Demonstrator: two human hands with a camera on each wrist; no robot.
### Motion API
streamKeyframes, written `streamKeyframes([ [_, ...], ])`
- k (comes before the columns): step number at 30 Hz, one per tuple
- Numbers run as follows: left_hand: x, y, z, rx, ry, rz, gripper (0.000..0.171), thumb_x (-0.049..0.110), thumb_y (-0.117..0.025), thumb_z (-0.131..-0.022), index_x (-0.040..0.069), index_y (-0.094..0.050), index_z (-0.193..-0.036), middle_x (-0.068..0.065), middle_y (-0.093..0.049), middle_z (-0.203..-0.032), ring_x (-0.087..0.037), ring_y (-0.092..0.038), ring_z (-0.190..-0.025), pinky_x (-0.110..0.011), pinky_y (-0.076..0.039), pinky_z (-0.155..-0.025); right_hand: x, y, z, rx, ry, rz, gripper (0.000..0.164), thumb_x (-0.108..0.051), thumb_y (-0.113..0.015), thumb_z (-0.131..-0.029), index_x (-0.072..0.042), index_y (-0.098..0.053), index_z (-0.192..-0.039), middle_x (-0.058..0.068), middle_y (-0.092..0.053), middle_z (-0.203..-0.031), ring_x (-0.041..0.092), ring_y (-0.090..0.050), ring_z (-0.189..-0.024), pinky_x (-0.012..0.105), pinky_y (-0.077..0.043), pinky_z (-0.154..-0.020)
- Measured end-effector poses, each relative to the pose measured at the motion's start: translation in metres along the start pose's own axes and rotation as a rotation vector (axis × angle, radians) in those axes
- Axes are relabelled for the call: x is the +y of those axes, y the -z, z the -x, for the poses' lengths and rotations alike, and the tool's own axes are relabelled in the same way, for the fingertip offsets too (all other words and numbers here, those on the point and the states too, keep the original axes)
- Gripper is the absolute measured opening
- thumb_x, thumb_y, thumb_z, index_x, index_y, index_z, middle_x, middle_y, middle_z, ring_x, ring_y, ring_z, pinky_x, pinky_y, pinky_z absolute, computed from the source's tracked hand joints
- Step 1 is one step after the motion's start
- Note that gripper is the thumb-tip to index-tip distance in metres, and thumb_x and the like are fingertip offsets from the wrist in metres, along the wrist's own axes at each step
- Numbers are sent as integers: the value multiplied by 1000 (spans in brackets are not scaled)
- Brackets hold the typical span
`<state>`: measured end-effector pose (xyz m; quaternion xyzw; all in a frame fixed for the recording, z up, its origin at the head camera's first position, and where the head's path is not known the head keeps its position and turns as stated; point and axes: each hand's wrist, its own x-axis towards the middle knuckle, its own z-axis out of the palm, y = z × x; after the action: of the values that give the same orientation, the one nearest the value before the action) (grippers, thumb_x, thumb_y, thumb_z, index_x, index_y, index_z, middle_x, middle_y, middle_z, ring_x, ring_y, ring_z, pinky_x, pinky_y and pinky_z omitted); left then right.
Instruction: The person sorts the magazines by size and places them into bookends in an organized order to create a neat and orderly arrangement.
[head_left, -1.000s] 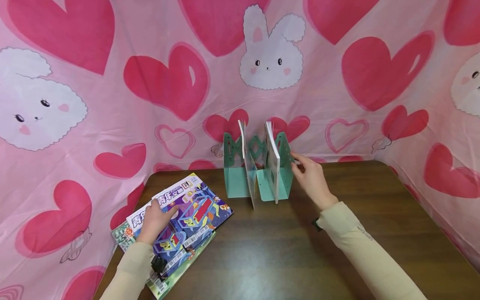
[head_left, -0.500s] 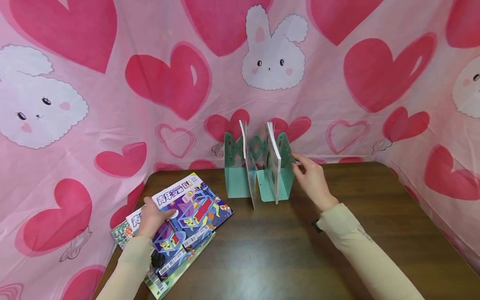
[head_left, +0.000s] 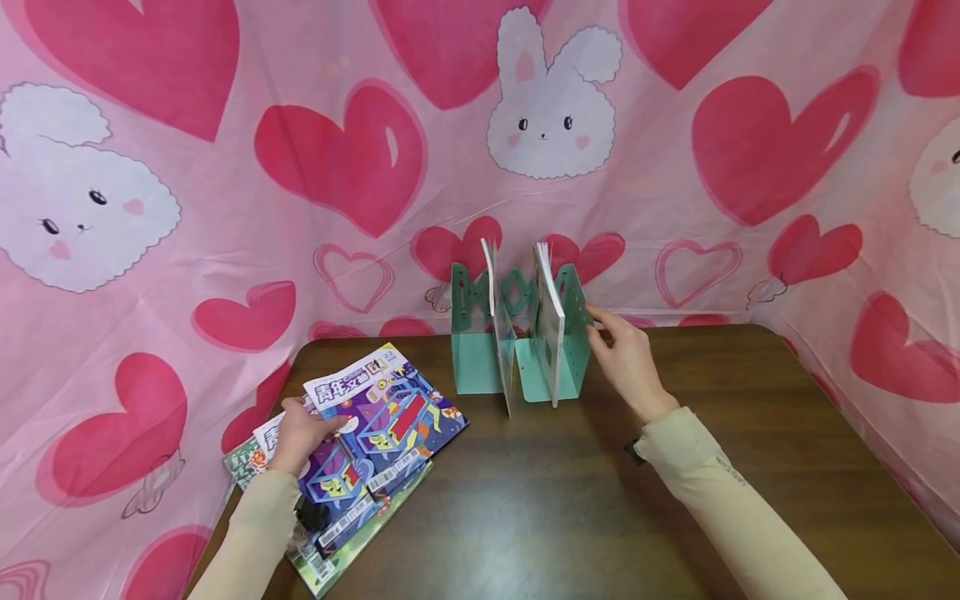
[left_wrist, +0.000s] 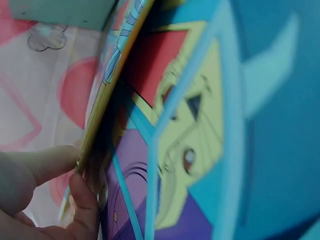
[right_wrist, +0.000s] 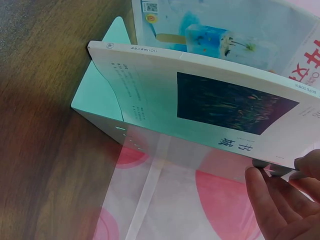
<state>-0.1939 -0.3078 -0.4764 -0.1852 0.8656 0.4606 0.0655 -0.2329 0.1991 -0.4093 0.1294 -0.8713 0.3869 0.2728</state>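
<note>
1. At nine o'clock on the table (head_left: 712,500), a green-edged magazine (head_left: 356,540) lies at the bottom of the pile, a purple magazine (head_left: 333,492) over it.
2. The left hand (head_left: 300,435) pinches the edge of the uppermost magazine (head_left: 397,417) between thumb and fingers, its edge tipped up off the purple cover beneath.
3. At one o'clock, the right hand (head_left: 630,367) grips the right panel of the green bookend (head_left: 476,362); whether it also touches paper I can't tell.
4. That bookend stands at twelve o'clock, a white-spined magazine (head_left: 551,325) and a thinner magazine (head_left: 504,350) upright in it, apart.
5. Behind hangs a pink heart-and-rabbit cloth (head_left: 465,183).
</note>
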Motion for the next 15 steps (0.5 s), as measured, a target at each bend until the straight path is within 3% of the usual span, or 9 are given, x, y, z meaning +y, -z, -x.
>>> streamKeyframes([
  [3,0,1,-3,-23,12,29,77,28,-79,-92,-15,-36,-139,-25,-61,-108,-23,-68,-79,-34,-61,-69,0,0,0,-3,-3,1,37,0,-66,-99,3,-66,-136,24,-69,-129,37,-73,-94,54,-61,-76],
  [7,1,1,-4,-57,21,89,50,26,-76,-95,-12,-59,-123,-6,-71,-84,-14,-64,-74,-27,-54,-67,0,1,0,-2,-2,1,37,-1,-66,-99,3,-66,-136,24,-69,-129,36,-73,-93,53,-61,-76],
  [10,2,1,-4,-94,31,180,51,23,-72,-99,-12,-56,-131,0,-70,-88,-11,-65,-76,-23,-56,-71,0,1,0,1,-3,-3,37,0,-66,-99,3,-66,-136,23,-70,-129,36,-73,-92,54,-60,-76],
  [15,2,-3,-1,-171,39,420,66,18,-68,-103,-7,-35,-155,0,-70,-104,-8,-70,-85,-25,-61,-80,0,1,0,-3,-1,-19,37,1,-65,-99,3,-66,-136,24,-69,-129,38,-74,-93,55,-60,-77],
])
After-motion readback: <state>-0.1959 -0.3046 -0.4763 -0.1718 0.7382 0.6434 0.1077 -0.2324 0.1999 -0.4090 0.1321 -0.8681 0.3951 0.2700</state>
